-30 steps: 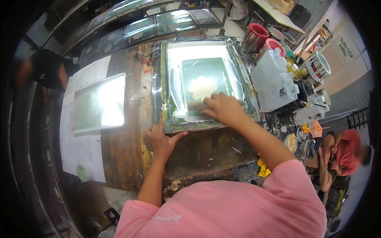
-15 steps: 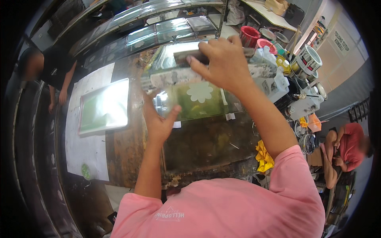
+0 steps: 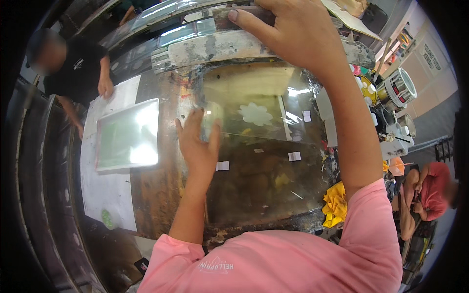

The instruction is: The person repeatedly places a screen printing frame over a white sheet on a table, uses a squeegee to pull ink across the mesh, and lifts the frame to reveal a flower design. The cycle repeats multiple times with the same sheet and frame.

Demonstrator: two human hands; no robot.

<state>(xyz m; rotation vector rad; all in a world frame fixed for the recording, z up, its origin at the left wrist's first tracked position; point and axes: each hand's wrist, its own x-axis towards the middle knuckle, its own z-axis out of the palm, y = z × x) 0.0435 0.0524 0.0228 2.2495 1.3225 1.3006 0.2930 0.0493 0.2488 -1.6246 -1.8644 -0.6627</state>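
A printing screen frame (image 3: pixel 195 51) with a stained, whitish near edge is tilted up across the far side of the table. Over that edge reaches my right hand (image 3: pixel 298 36), closed round a dark wooden bar (image 3: pixel 240 19) that looks like a squeegee handle; its upper fingers are cut off by the picture's top. Below the frame lies a clear, shiny sheet (image 3: pixel 229 115) with a pale flower shape (image 3: pixel 255 114). My left hand (image 3: pixel 198 146) is open at the sheet's left side, fingers spread; whether they touch it I cannot tell. Small white tabs (image 3: pixel 222 166) sit nearby.
Left, a shiny framed green panel (image 3: pixel 128 134) rests on white paper (image 3: pixel 105 195). A co-worker in black (image 3: pixel 78 66) stands beyond it. At right are a yellow cloth (image 3: pixel 335 205), paint cans (image 3: pixel 388 88) and a seated person in red (image 3: pixel 435 183). Racks (image 3: pixel 185 31) stand behind.
My right hand and the screen frame have risen and moved away, uncovering more of the clear sheet. My left hand has shifted slightly right. The co-worker has moved nearer the white paper.
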